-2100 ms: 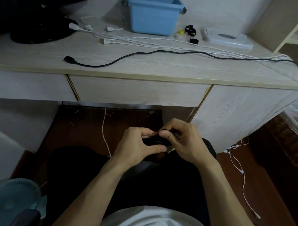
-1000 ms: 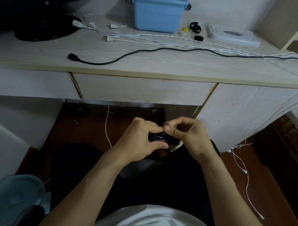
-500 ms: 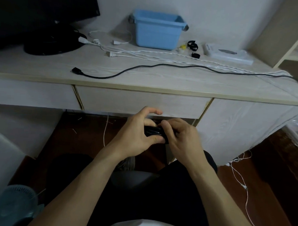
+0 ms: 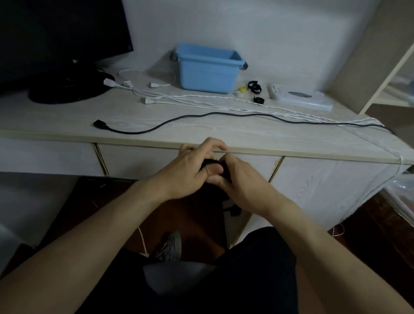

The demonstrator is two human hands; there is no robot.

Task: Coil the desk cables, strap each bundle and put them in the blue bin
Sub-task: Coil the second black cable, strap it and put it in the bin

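A head-worn camera looks down at a seated person's two bare forearms reaching forward. The left hand and right hand meet just in front of the table's front edge, below the tabletop. Both hands curl around a small black cable bundle, the left thumb pressing across it and the right fingers pinching its near side. Most of the bundle is hidden between the fingers, so whether a strap is fastened around it cannot be told.

On the pale wood-grain table, a blue bin stands at the back against the wall, upright and open at the top. Its inside is not visible. A long black cable lies uncoiled across the middle of the table, its plug end toward the left. Behind it, several white cables run side by side from plugs on the left to the right edge, where they drop over the corner toward the floor. Just right of the bin lie black straps, a small yellow item and a flat white box. A dark monitor on a round black stand occupies the far left.

Below, the person's dark trousers and one grey shoe show above a brown floor.
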